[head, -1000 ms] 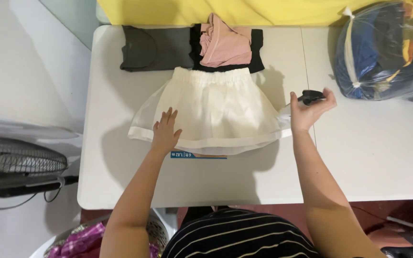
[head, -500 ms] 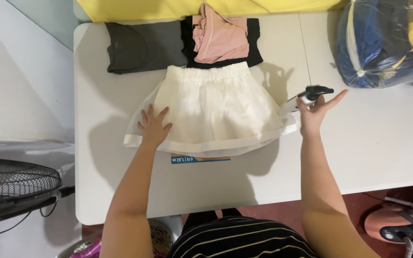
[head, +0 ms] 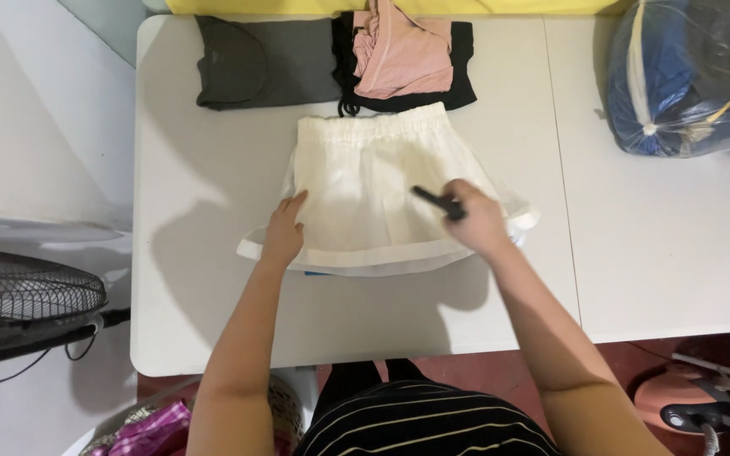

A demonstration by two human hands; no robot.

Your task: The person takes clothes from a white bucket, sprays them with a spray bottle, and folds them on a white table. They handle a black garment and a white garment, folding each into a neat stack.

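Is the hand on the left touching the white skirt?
Touching. In the head view, the left hand lies flat on the white skirt, fingers pressed on the cloth near its left edge, with no gap showing.

Person wears a black top (head: pixel 428 422) with thin pale horizontal stripes, visible at the six o'clock edge of the view. Both forearms are bare, sleeveless below the elbow. No rings, watch or bracelets are visible on the left hand (head: pixel 285 232) or right hand (head: pixel 475 221).

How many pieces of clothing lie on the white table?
4: a white skirt spread under both hands, a grey top folded at the back left, a black garment beside it, and a pink garment on the black one. More may be hidden beneath.
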